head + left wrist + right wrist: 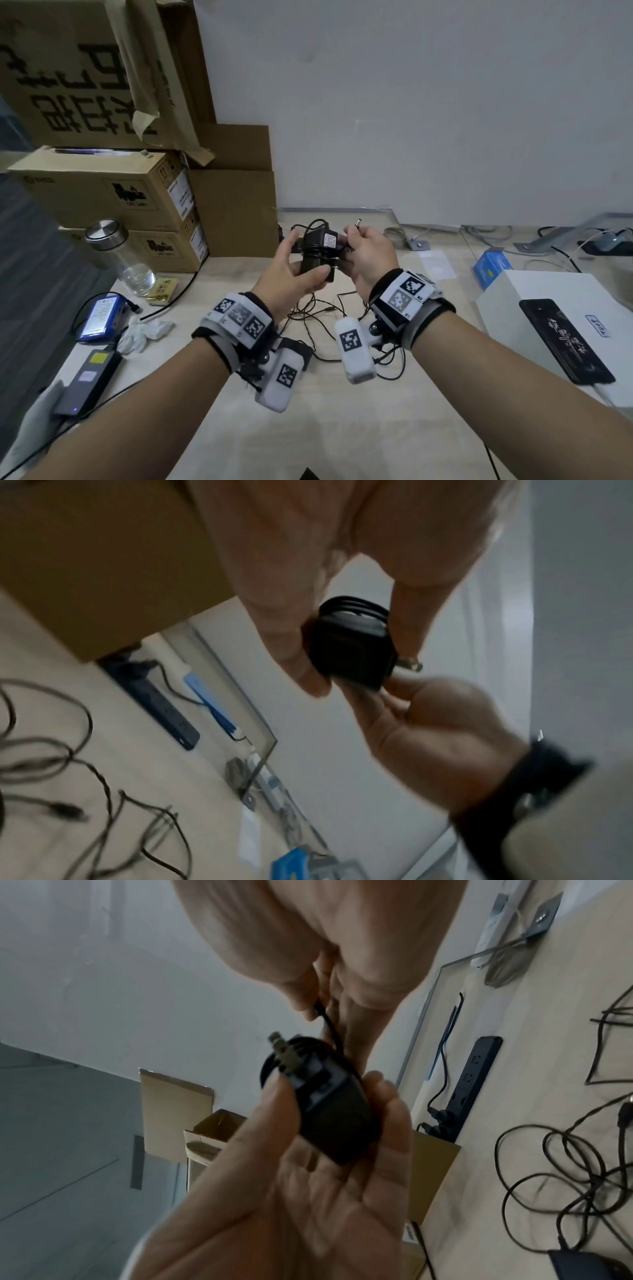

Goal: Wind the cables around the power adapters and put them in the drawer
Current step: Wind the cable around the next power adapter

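I hold a black power adapter (pixel 317 255) up above the table, with its thin black cable wound around the body in several loops. My left hand (pixel 301 263) grips the adapter (pixel 352 647) between thumb and fingers. My right hand (pixel 356 236) pinches the free end of the cable (pixel 330 1026) close to the adapter (pixel 337 1112); the silver barrel plug (pixel 358 222) sticks up past its fingers. The metal prongs (pixel 281 1053) point away from my left palm. No drawer is in view.
Loose black cables (pixel 322 315) lie tangled on the table under my wrists. Cardboard boxes (pixel 113 192) and a glass bottle (pixel 120 260) stand at the left. A blue device (pixel 102 315) and a dark brick (pixel 89 377) lie nearby. A white box (pixel 548 308) carries a phone; a power strip (pixel 474 1080) lies by the wall.
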